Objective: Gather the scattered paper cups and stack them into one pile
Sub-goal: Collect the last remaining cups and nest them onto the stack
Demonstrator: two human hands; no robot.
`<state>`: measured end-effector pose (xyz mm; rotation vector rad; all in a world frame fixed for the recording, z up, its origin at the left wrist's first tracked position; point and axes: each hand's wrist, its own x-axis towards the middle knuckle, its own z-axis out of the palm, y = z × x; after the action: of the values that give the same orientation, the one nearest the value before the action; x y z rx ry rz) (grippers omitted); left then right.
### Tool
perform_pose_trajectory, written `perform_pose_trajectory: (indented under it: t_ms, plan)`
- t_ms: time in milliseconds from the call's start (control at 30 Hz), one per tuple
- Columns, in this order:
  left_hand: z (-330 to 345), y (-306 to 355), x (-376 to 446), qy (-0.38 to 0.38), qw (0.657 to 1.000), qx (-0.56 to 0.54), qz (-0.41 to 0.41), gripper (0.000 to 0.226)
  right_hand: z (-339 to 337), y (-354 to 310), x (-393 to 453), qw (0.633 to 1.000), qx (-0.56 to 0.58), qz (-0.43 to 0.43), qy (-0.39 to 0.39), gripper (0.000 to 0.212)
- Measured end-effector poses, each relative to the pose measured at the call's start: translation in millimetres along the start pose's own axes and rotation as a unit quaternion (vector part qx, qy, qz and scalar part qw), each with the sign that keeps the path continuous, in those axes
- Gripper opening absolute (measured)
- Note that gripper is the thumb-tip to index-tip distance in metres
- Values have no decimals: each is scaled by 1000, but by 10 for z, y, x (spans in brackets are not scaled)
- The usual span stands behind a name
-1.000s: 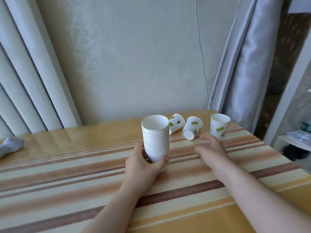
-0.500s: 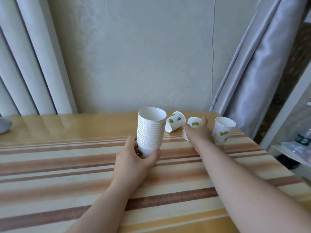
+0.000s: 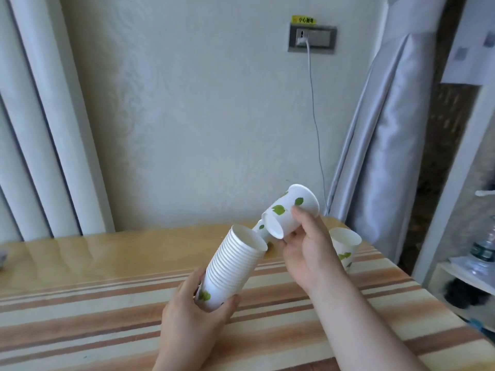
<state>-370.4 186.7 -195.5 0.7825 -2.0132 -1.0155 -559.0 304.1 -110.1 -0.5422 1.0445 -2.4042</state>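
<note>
Paper is the material of everything in play, so the step needs a light touch. From the head camera, the left hand [image 3: 197, 314] wraps its fingers and thumb around the bottom of the stack of cups [image 3: 231, 267], which is lifted off the striped table [image 3: 80, 303] and tilted with its open mouth toward the right hand [image 3: 310, 250]. That hand pinches a loose cup [image 3: 290, 211] between thumb and fingertips, base pointing down toward the stack, just above its rim and not yet inside.

To do the step well, the person should probably line up the two axes first, then slide the base straight into the mouth without squeezing, because thin walls may buckle. One upright cup [image 3: 344, 246] waits on the table behind the right wrist, and another cup [image 3: 260, 226] shows only partly behind the stack.
</note>
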Motion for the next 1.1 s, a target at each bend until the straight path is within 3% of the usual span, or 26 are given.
perform_pose_trajectory:
  t_ms: [100, 200, 467, 567, 633, 733, 800, 900, 1000, 1100]
  plan:
    - [18, 18, 12, -1, 1000, 7, 8, 68, 110, 22, -96, 988, -135, -9, -68, 78]
    - [25, 3, 24, 4, 1000, 2, 15, 68, 110, 156, -144, 978, -192, 8, -81, 97]
    - [-12, 12, -7, 22, 999, -40, -2, 52, 25, 282, -116, 969, -206, 50, -128, 93]
    - [-4, -8, -5, 37, 998, -59, -6, 54, -168, 411, -52, 958, -208, 106, -168, 81]
    - [-5, -18, -7, 39, 997, -67, -2, 57, -276, 503, 14, 961, -228, 118, -104, 64]
    - [-16, -23, 0, 40, 996, -81, -6, 62, -343, 609, 251, 924, -362, 58, 106, 36]
    - [-3, -51, 13, 40, 996, -76, -6, 62, -325, 650, 453, 886, -422, 31, 189, 46]
    - [1, -78, 16, 37, 996, -81, -11, 60, -290, 691, 760, 865, -448, 41, 221, 72]
    - [1, -94, 22, 34, 996, -82, -13, 60, -275, 767, 941, 832, -500, 109, 213, 98]
    - [9, -104, 33, 33, 996, -77, -16, 60, -270, 899, 981, 773, -584, 155, 192, 94]
